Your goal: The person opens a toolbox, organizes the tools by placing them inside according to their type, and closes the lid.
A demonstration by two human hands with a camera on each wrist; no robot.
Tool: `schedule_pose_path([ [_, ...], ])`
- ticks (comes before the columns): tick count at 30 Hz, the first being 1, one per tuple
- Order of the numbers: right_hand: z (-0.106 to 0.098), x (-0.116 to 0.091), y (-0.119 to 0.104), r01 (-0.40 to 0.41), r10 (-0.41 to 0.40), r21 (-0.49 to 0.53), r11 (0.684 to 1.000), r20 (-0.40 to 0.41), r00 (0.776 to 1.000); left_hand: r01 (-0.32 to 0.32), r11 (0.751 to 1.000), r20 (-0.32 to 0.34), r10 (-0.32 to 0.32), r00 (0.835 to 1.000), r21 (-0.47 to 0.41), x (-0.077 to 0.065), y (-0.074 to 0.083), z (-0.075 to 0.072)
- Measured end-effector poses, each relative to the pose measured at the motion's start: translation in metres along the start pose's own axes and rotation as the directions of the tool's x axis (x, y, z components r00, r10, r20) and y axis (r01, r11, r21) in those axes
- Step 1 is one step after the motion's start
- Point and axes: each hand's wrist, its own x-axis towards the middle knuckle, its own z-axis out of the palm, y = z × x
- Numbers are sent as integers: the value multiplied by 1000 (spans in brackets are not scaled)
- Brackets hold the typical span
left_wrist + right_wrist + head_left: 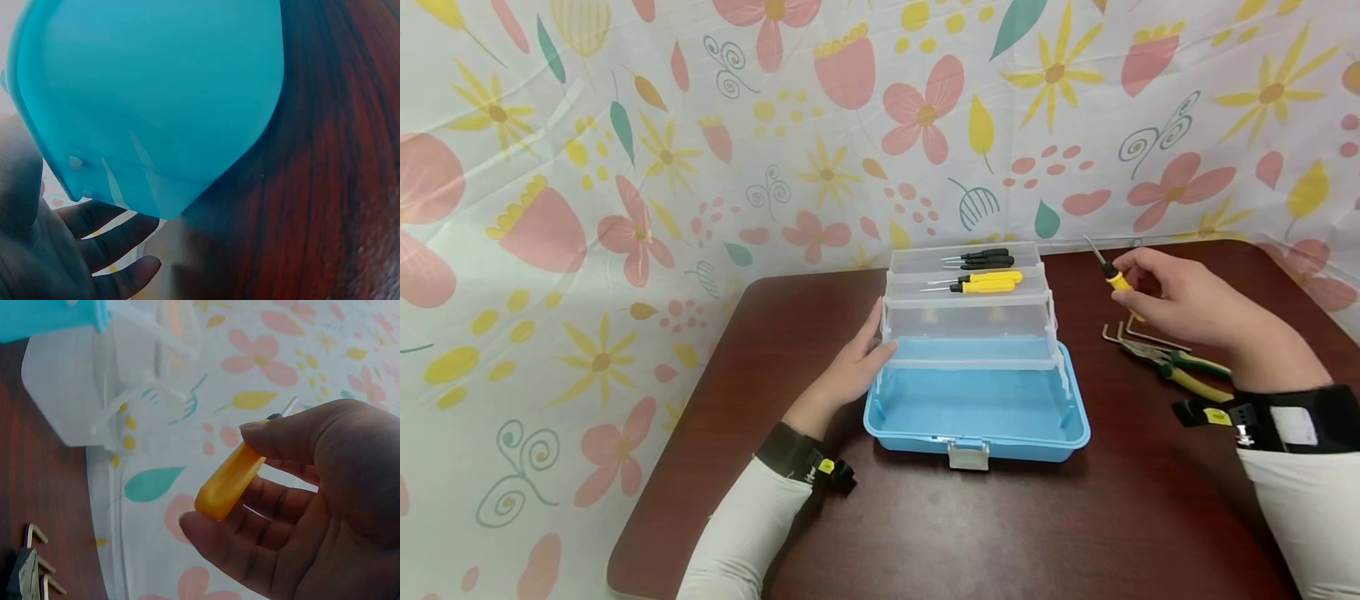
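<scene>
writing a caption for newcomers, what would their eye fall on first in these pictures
Probably the bright blue toolbox, standing open on the dark table with clear trays raised at its back. Next, a yellow-handled screwdriver held up in the right grip, to the box's right, and the big floral backdrop behind the table.

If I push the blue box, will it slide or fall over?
The box will probably slide, because it's wide and sits low on the table. It may tip backward if bumped, since its opened trays reach up and back. It looks like thin plastic, so it's likely light for its size.
</scene>
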Motion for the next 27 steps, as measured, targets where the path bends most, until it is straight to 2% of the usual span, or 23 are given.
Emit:
schedule_pose_path([
  [14,5,3,-26,29,-28,34,999,-35,999,-7,1000,-3,7,1000,10,-1,1,-1],
  [27,4,9,-45,100,-101,-23,995,-65,993,-5,1000,0,5,1000,4,0,0,-1],
])
